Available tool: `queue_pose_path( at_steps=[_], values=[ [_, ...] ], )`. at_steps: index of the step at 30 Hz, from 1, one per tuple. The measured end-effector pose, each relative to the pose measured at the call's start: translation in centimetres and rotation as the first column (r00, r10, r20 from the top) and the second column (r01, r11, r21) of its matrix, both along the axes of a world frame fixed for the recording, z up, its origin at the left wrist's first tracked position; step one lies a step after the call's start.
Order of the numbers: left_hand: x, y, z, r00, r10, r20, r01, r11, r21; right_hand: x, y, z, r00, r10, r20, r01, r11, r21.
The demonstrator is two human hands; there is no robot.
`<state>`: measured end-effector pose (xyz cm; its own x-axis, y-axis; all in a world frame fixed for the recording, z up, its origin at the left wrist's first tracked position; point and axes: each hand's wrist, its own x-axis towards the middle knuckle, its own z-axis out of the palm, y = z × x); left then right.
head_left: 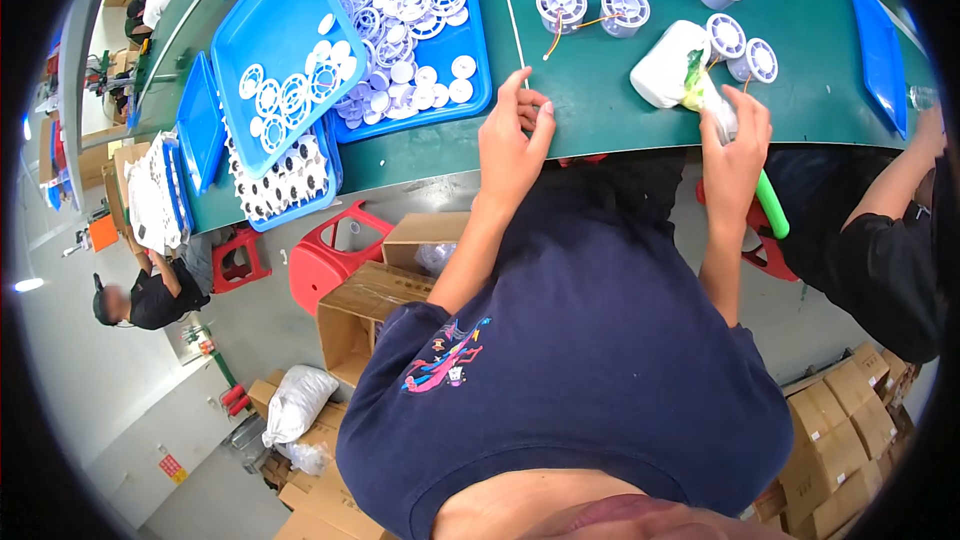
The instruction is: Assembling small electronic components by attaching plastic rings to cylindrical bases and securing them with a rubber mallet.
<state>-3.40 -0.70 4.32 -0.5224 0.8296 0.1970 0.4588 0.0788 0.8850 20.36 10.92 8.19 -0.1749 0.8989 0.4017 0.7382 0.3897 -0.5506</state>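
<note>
My left hand (pixel 514 145) is raised at the table's near edge, fingers loosely bent and thumb apart, with nothing visible in it. My right hand (pixel 735 150) is closed round the crumpled, see-through end of a white pack (pixel 668 65) with green and yellow print. Whether it is a bottle or a soft wrapper I cannot tell. Past the pack stand several white spoked plastic spools with short wires, among them one spool (pixel 725 37) close behind it. Two more spools (pixel 561 8) sit farther left. A bright green rod (pixel 771 205) shows beside my right wrist.
A blue tray (pixel 478 60) of white rings and discs lies left on the green table (pixel 590 90). Another blue tray (pixel 235 35), tilted, overlaps it. At right are a blue tray (pixel 875 50) and a co-worker's arm (pixel 900 165). Red stools (pixel 325 260) and cardboard boxes (pixel 365 305) stand below.
</note>
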Motion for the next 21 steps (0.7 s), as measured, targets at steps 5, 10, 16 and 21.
queue_pose_path(
  at_steps=[5, 10, 16, 21],
  values=[
    [-0.7, 1.2, -0.6, 0.997, 0.008, -0.080, -0.012, 0.998, -0.055, -4.5, -1.7, 1.1, 0.927, 0.182, -0.329, -0.165, 0.983, 0.078],
    [-0.5, 1.2, -1.3, 0.998, 0.012, -0.068, -0.013, 1.000, -0.010, -11.2, -1.0, 1.0, 0.815, 0.269, -0.513, -0.453, 0.848, -0.276],
    [-0.4, 1.4, -1.1, 0.999, 0.031, 0.020, -0.033, 0.997, 0.063, -15.0, 1.6, 0.2, 0.918, 0.318, -0.237, -0.396, 0.763, -0.511],
    [-0.7, 1.3, -1.2, 0.996, 0.085, -0.011, -0.084, 0.992, 0.097, -14.9, 0.3, -1.5, 0.821, 0.468, -0.328, -0.525, 0.845, -0.107]
  ],
)
